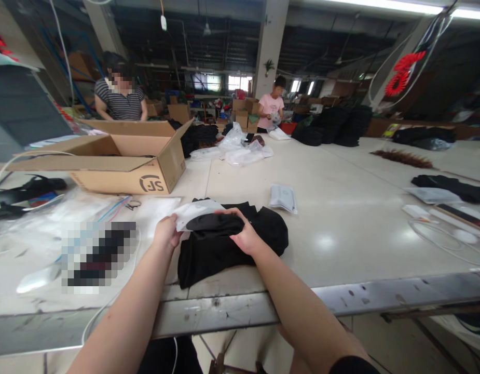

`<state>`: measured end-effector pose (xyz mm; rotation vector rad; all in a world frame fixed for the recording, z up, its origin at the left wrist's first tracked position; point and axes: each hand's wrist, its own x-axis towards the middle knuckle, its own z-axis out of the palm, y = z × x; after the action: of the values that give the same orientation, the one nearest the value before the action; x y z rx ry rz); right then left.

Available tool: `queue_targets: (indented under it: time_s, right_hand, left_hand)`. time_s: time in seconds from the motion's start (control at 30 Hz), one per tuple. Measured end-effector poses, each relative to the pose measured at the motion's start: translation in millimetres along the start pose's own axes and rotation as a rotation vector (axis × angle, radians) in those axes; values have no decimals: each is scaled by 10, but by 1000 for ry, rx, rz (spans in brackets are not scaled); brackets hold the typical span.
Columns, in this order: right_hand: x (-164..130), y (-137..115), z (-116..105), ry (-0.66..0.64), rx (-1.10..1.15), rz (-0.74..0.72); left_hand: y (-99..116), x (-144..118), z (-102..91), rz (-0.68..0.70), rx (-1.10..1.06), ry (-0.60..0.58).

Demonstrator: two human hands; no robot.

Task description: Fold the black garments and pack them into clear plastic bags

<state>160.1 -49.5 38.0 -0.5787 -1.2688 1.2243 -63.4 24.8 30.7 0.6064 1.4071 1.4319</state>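
Observation:
My left hand (167, 231) pinches the edge of a white translucent plastic bag (196, 209). A folded black garment (214, 224) is partly at the bag's mouth, and my right hand (245, 234) grips its right end, thumb on the near side. How far the garment reaches into the bag I cannot tell. Below both hands more black garments (208, 259) lie bunched on the table near its front edge. A small packed bag with a grey folded item (282, 198) lies just beyond them to the right.
An open cardboard box (123, 174) stands at the left back. Clear plastic bags (240, 148) lie behind it, with stacked black garments (333, 127) farther right. Loose plastic bags (37, 223) spread at the left; a cable (430, 234) and phone (463, 215) lie right. Two people work across the table.

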Motion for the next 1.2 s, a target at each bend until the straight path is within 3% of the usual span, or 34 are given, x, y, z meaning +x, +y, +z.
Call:
queue_targets:
  time_s: [0.1, 0.23, 0.37, 0.47, 0.57, 0.63, 0.77, 0.83, 0.93, 1.0, 1.1, 1.2]
  right_hand:
    - [51, 18, -61, 168, 288, 73]
    - [119, 47, -184, 322, 306, 24]
    - [129, 94, -198, 352, 354, 51]
    - [122, 129, -169, 357, 381, 88]
    - [121, 151, -158, 364, 370, 117]
    - [122, 157, -160, 369, 358, 126]
    - [121, 153, -158, 360, 335, 131]
    - [120, 147, -154, 355, 323, 135]
    - [119, 140, -152, 354, 322, 144]
    - [119, 139, -152, 358, 325, 147]
    - [119, 142, -153, 364, 329, 146]
    - [117, 144, -155, 364, 328, 142]
  left_hand:
    - [80, 112, -115, 110, -61, 110]
    - [130, 257, -288, 242, -62, 237]
    - [110, 236, -376, 457, 229, 434]
    - [82, 91, -320, 764, 566, 538]
    - [21, 43, -219, 1004, 1072, 304]
    - [-53, 124, -175, 931, 1297, 84]
    - [-210, 348, -168, 598, 1552, -117]
    - [-238, 390, -183, 583, 1577, -116]
    - [-213, 377, -214, 687, 1538, -2]
    - [-186, 363, -241, 672, 1542, 44]
    - [-169, 354, -276, 549, 1579, 15]
    - [-162, 337, -290, 607, 1532, 4]
